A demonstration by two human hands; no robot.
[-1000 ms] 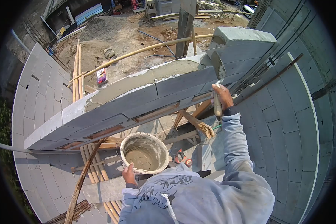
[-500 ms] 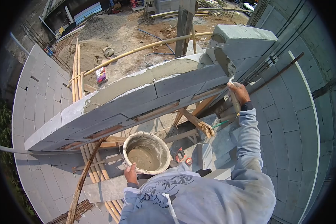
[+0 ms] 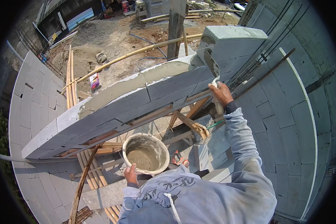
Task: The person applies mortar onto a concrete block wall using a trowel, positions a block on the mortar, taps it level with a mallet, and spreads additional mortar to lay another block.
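Note:
My right hand (image 3: 221,93) is closed around the handle of a trowel (image 3: 212,64). The blade points up and away, seen at a slant, in front of the end face of a raised light-grey block (image 3: 237,43). Whether it touches that block I cannot tell. My left hand (image 3: 130,174) grips the near-left rim of a bucket (image 3: 163,151), which has wet grey mortar (image 3: 141,158) in its bottom. Ahead runs a block wall (image 3: 138,102), its top coated with a mortar layer (image 3: 130,87) that reaches toward the raised block.
A bamboo pole (image 3: 138,51) slants behind the wall, near a wooden post (image 3: 176,28). Below are wooden props (image 3: 192,125), a red-and-black tool (image 3: 179,158) and a plank (image 3: 104,194). Block walls stand left (image 3: 37,97) and right (image 3: 283,123). Steel bars (image 3: 267,56) rise at the right.
My right hand has carried the trowel left, closer to the raised block's end face, and its blade has turned more edge-on. The view has shifted slightly. My left hand stays on the bucket rim.

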